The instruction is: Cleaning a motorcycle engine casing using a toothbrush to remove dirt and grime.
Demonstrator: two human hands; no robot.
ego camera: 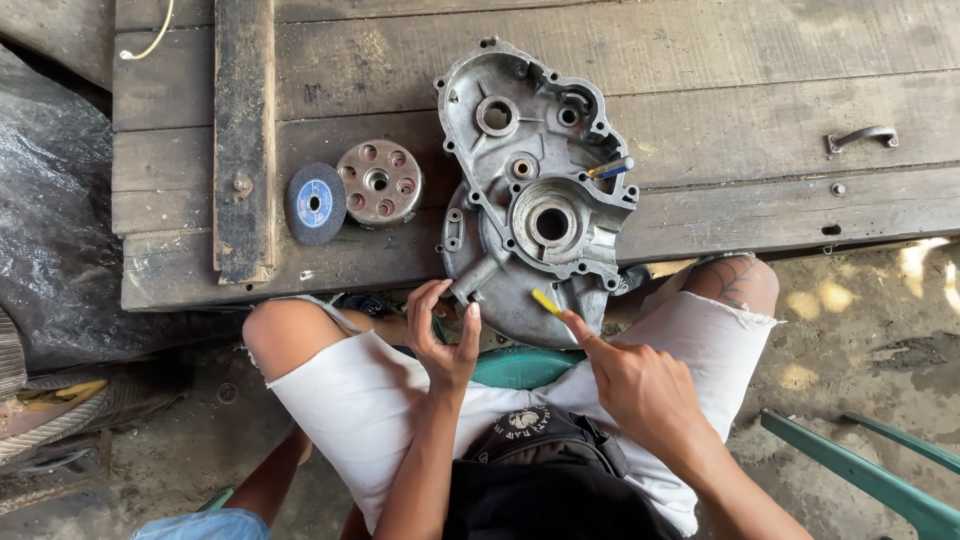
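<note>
Two bare hands work at the near edge of one grey metal engine cover [535, 190], which lies with its hollow side up on the wooden counter [700, 60] and overhangs that edge toward the person's lap.

Long axis of the cover: from about 12 o'clock, far end on the planks, to 6 o'clock, near end over the knees.

Left hand [443, 335]: its grip is curled around the short tube [472, 280] that sticks out of the cover's lower left corner; thumb and fingers are in contact with it. From this grip the cover's body lies at roughly 1 o'clock.

Right hand [640, 385]: its grip is pressed together on a small yellow tool [546, 301], pinched at the fingertips, whose tip points at about 10 o'clock and meets or nearly meets the cover's lower rim; actual contact cannot be judged. From this grip the cover lies at 11 o'clock.

Both hands are about equally near to the cover; the left one actually holds it.

Also noted: a second yellow-and-blue tool [610, 168] rests on the cover's right rim. A perforated metal disc [379, 182] and a dark grinding wheel [315, 203] lie on the counter at 9 o'clock from the cover, just beside each other.
</note>
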